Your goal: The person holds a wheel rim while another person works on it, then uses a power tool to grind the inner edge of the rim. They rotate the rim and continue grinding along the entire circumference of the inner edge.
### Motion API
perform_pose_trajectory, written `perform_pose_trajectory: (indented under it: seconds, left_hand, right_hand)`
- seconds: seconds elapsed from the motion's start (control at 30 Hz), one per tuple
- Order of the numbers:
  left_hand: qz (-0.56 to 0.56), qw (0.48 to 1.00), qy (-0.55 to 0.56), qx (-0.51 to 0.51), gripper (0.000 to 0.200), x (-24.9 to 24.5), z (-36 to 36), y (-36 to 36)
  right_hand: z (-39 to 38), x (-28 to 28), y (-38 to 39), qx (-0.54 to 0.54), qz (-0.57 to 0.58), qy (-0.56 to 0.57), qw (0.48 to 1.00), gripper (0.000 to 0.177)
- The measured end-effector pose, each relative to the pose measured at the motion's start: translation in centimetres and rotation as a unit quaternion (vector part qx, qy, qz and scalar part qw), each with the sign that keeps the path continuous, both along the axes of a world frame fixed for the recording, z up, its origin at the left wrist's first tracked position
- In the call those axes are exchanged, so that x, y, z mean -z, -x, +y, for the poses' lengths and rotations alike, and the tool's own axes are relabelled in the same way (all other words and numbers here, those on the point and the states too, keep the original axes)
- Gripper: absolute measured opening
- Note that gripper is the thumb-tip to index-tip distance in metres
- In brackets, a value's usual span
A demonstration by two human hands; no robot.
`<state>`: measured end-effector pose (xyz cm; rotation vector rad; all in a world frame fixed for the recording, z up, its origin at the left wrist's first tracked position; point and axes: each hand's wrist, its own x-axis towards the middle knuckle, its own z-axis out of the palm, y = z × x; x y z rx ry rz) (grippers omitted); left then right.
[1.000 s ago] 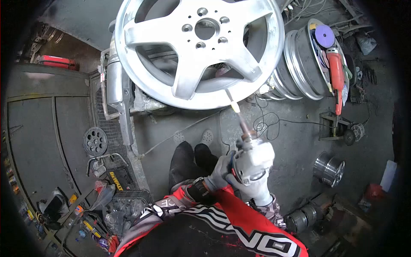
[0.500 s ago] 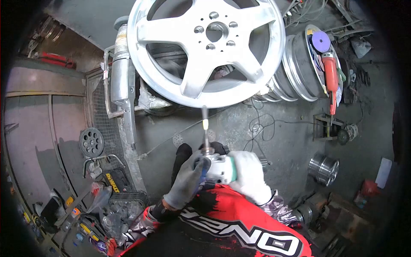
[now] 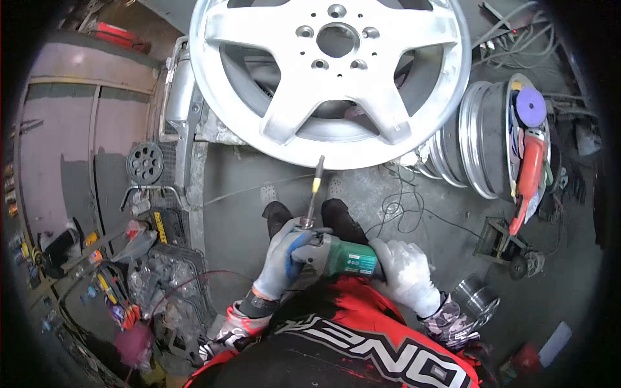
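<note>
green power tool (image 3: pixel 352 257) shifts to the near rim (image 3: pixel 369 155) of the wheel (image 3: pixel 291 97)

the grip is clenched: left hand (image 3: pixel 278 265) around its head, right hand (image 3: pixel 404 275) at its rear. ahead, its rod (image 3: pixel 315 187) overlaps the rim, contact unclear. positioning seems in hand; next calls for steady aim.

Left hand (image 3: pixel 281 262), gloved, gripped round the front of a green and grey power tool (image 3: pixel 352 258); right hand (image 3: pixel 406 275), gloved too, on its rear end. Long thin bit (image 3: pixel 315 187) with yellow band points up at a big silver five-spoke wheel (image 3: pixel 291 152), tip overlapping the lower rim in head view, contact can't tell. Right of wheel: more rims (image 3: pixel 475 139) lying sideways, red power tool (image 3: pixel 530 168) with purple disc (image 3: pixel 531 107) resting at their end. Loose cable (image 3: pixel 420 208) on floor. Left side: round holed plate (image 3: pixel 144 163), clear plastic bags (image 3: pixel 155 278)
</note>
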<state>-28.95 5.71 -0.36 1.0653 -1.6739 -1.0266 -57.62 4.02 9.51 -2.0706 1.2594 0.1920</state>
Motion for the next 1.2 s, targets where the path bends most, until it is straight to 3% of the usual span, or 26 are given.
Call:
perform_pose_trajectory:
  seconds: [0.03,0.07,0.1,0.13,0.23,0.37,0.43,0.53,0.57,0.63,0.9,0.97,1.0,1.03,1.1,1.13,1.17,1.2]
  left_hand:
    - [-0.004,1.000,-0.005,-0.010,0.028,-0.2,0.2,1.5]
    - [0.125,0.968,-0.209,-0.058,0.032,-0.4,0.4,3.0]
    - [0.249,0.875,-0.401,-0.104,0.037,-0.6,0.7,4.0]
    - [-0.024,0.989,-0.134,-0.052,0.055,0.6,0.5,3.7]
    - [0.040,0.974,-0.207,-0.080,0.068,1.2,1.1,5.3]
    - [0.112,0.944,-0.288,-0.119,0.070,3.1,2.4,5.8]
    - [-0.037,0.982,-0.154,-0.104,0.068,1.9,1.6,5.2]
    - [-0.096,0.976,-0.134,-0.139,0.056,-0.5,0.9,4.8]
    - [-0.095,0.977,-0.135,-0.138,0.056,-0.4,1.1,4.4]
    - [-0.066,0.967,-0.187,-0.157,0.034,-0.1,1.5,3.2]
    - [-0.122,0.952,-0.219,-0.173,0.024,-0.4,0.2,-2.2]
    - [-0.051,0.943,-0.264,-0.195,0.021,-0.5,0.0,-2.9]
    - [-0.152,0.959,-0.176,-0.159,0.019,-1.1,-0.4,-2.8]
    - [-0.150,0.959,-0.177,-0.160,0.019,-1.4,-0.4,-2.5]
    - [0.031,0.910,-0.360,-0.203,0.023,-1.7,0.1,-1.4]
    - [0.035,0.910,-0.361,-0.203,0.023,-0.1,1.6,-0.8]
    - [0.004,0.933,-0.302,-0.195,0.028,3.0,4.0,-0.3]
    - [-0.026,0.953,-0.240,-0.186,0.039,3.1,3.3,0.5]
  right_hand:
    - [-0.3,0.1,1.0,0.007,-0.006,0.014,1.000,0.077]
    - [-0.6,0.3,1.8,0.015,-0.012,0.030,0.999,0.077]
    - [-0.7,0.6,2.5,0.007,-0.016,0.023,1.000,0.077]
    - [-0.8,0.9,3.1,0.016,-0.027,0.029,0.999,0.076]
    - [-1.2,1.5,3.8,0.030,-0.047,0.033,0.998,0.073]
    - [-1.2,2.0,4.0,0.025,-0.033,0.031,0.999,0.074]
    - [-1.2,2.1,3.6,0.024,-0.025,0.021,0.999,0.074]
    - [-1.4,2.2,2.5,0.025,-0.044,0.047,0.998,0.076]
    - [-1.5,2.2,2.1,0.019,-0.051,0.050,0.997,0.076]
    - [-1.7,2.3,1.1,0.014,-0.057,0.051,0.997,0.077]
    - [-2.5,3.7,-3.9,0.042,-0.120,0.046,0.991,0.079]
    - [-2.6,3.7,-4.4,0.045,-0.122,0.038,0.991,0.079]
    - [-2.6,3.7,-4.4,0.049,-0.124,0.029,0.991,0.079]
    - [-2.5,3.7,-4.1,0.047,-0.122,0.029,0.991,0.079]
    - [-2.0,3.8,-3.3,0.055,-0.106,0.029,0.992,0.081]
    - [-1.8,3.4,-2.8,0.054,-0.102,0.028,0.993,0.081]
    - [-1.8,2.8,-2.1,0.051,-0.089,0.020,0.995,0.082]
    - [-1.7,2.4,-1.6,0.049,-0.077,0.013,0.996,0.083]
